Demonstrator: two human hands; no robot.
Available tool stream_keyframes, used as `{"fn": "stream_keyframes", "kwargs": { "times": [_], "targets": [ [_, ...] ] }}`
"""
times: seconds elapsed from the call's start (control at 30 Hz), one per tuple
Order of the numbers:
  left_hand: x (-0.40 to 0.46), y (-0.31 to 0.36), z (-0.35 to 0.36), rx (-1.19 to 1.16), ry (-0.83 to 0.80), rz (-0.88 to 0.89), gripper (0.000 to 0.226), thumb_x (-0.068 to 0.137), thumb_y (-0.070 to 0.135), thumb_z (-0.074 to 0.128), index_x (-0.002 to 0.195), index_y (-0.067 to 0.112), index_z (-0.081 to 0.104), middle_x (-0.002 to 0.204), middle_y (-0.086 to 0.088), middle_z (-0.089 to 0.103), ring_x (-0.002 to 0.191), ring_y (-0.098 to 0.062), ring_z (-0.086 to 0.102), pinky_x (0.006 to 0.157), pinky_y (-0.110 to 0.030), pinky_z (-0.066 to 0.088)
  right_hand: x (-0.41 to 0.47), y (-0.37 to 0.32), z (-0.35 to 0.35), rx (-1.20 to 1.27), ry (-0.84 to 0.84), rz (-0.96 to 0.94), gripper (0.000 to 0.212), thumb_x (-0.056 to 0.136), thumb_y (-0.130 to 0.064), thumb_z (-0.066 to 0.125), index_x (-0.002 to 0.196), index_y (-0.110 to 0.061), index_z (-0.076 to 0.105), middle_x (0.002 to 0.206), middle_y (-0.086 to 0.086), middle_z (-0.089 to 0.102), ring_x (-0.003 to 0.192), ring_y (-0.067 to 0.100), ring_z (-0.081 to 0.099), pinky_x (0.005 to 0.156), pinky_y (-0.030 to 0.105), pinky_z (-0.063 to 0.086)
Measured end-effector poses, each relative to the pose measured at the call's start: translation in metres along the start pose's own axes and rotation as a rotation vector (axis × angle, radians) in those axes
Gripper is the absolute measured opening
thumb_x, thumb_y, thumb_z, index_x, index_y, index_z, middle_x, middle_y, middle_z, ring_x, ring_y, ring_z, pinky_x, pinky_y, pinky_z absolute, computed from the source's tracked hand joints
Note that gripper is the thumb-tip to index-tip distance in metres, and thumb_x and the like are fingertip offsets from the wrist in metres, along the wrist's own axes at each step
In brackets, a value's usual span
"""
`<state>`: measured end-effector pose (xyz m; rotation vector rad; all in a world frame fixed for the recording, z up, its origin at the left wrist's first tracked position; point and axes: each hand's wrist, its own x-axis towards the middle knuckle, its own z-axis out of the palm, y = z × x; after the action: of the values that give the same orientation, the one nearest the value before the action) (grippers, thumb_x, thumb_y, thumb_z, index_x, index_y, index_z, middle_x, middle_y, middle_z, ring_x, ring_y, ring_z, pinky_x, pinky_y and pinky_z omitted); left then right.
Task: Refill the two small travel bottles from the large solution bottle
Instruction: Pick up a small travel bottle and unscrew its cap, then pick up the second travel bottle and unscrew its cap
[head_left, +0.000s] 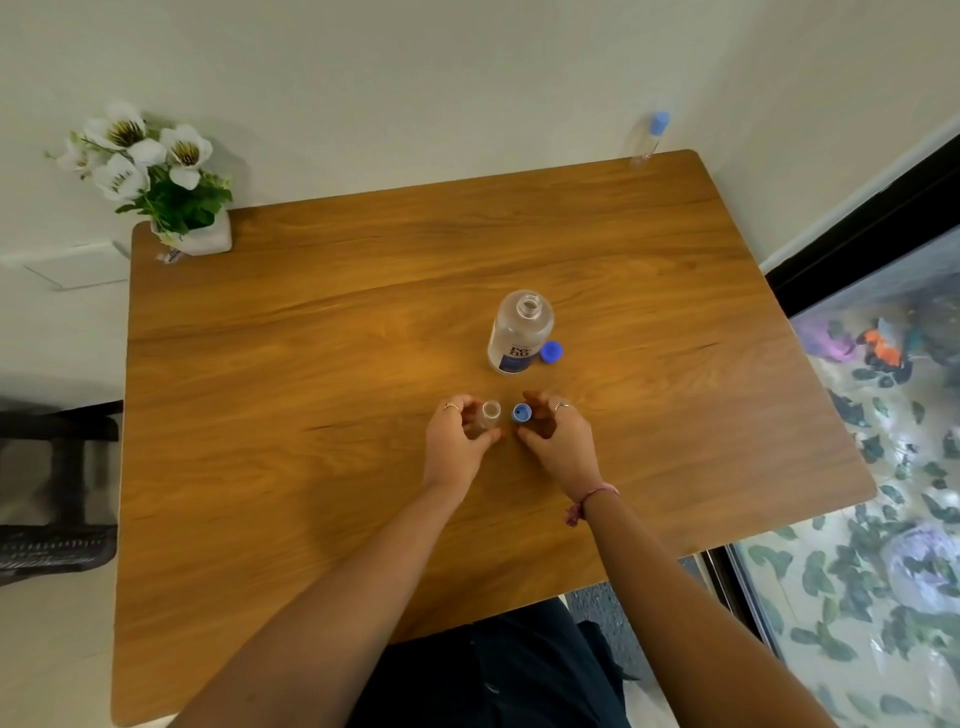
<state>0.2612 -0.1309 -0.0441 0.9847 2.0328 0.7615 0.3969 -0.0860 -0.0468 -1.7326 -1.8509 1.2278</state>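
Note:
A large clear solution bottle (519, 332) with a dark blue label stands uncapped near the middle of the wooden table (363, 322). Its blue cap (551, 352) lies just to its right. My left hand (457, 441) grips a small clear travel bottle (489, 414), open at the top, standing on the table. My right hand (558, 441) pinches that bottle's small blue cap (521, 413) right beside it. A second small travel bottle (648, 137) with a blue cap stands at the table's far right corner.
A white pot of white flowers (171, 182) sits at the far left corner. A wall runs behind the table. A dark chair (52, 493) is off the left edge and a patterned surface (883, 493) lies to the right.

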Motion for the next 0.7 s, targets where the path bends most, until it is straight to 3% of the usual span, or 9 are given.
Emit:
{"fn": "stream_keyframes", "kwargs": {
  "times": [0.13, 0.23, 0.3, 0.47, 0.6, 0.7],
  "targets": [
    [0.001, -0.003, -0.006, 0.006, -0.053, 0.009, 0.063, 0.070, 0.013, 0.082, 0.125, 0.014, 0.050, 0.123, 0.000, 0.053, 0.105, -0.007, 0.052, 0.090, -0.022, 0.049, 0.000, 0.002, -0.007, 0.008, -0.019, -0.012, 0.051, 0.078, -0.005, 0.069, 0.124, -0.018, 0.053, 0.121, -0.006, 0.057, 0.100, 0.001, 0.056, 0.081, 0.007, 0.042],
    [0.001, -0.008, -0.023, -0.002, -0.170, 0.029, 0.069, 0.073, 0.004, 0.078, 0.132, 0.017, 0.044, 0.132, 0.000, 0.045, 0.113, -0.009, 0.051, 0.092, -0.019, 0.047, 0.000, 0.006, -0.019, 0.008, -0.041, -0.044, 0.052, 0.078, 0.000, 0.063, 0.126, -0.017, 0.053, 0.123, -0.005, 0.055, 0.104, 0.005, 0.055, 0.087, 0.017, 0.048],
    [0.000, -0.009, -0.039, -0.001, -0.211, 0.041, 0.066, 0.075, 0.001, 0.073, 0.133, 0.018, 0.044, 0.131, 0.002, 0.046, 0.113, -0.009, 0.051, 0.089, -0.018, 0.048, 0.002, 0.007, -0.030, 0.016, -0.059, -0.071, 0.049, 0.079, 0.002, 0.059, 0.124, -0.018, 0.053, 0.121, -0.005, 0.056, 0.103, 0.006, 0.056, 0.082, 0.016, 0.048],
    [0.017, 0.015, -0.068, -0.109, -0.009, 0.031, 0.034, 0.086, 0.004, 0.061, 0.116, 0.018, 0.056, 0.110, 0.004, 0.061, 0.101, -0.010, 0.060, 0.077, -0.020, 0.049, 0.031, 0.003, -0.069, 0.065, 0.030, -0.117, 0.035, 0.087, -0.003, 0.054, 0.120, -0.015, 0.057, 0.115, -0.008, 0.058, 0.095, 0.001, 0.058, 0.072, 0.008, 0.048],
    [0.051, 0.066, -0.067, -0.228, 0.134, 0.042, 0.019, 0.091, 0.009, 0.057, 0.108, 0.019, 0.058, 0.097, 0.014, 0.060, 0.097, -0.011, 0.061, 0.082, -0.023, 0.051, 0.078, -0.012, -0.105, 0.089, 0.109, -0.153, 0.029, 0.088, -0.007, 0.056, 0.115, -0.018, 0.058, 0.112, -0.007, 0.061, 0.092, 0.004, 0.060, 0.071, 0.007, 0.047],
    [0.075, 0.113, -0.060, -0.304, 0.177, 0.092, 0.017, 0.093, 0.010, 0.056, 0.105, 0.022, 0.058, 0.099, 0.011, 0.062, 0.097, -0.012, 0.061, 0.087, -0.027, 0.051, 0.113, -0.026, -0.133, 0.092, 0.123, -0.181, 0.028, 0.089, -0.008, 0.056, 0.115, -0.018, 0.058, 0.109, -0.007, 0.061, 0.088, 0.001, 0.059, 0.068, 0.003, 0.044]
  ]
}}
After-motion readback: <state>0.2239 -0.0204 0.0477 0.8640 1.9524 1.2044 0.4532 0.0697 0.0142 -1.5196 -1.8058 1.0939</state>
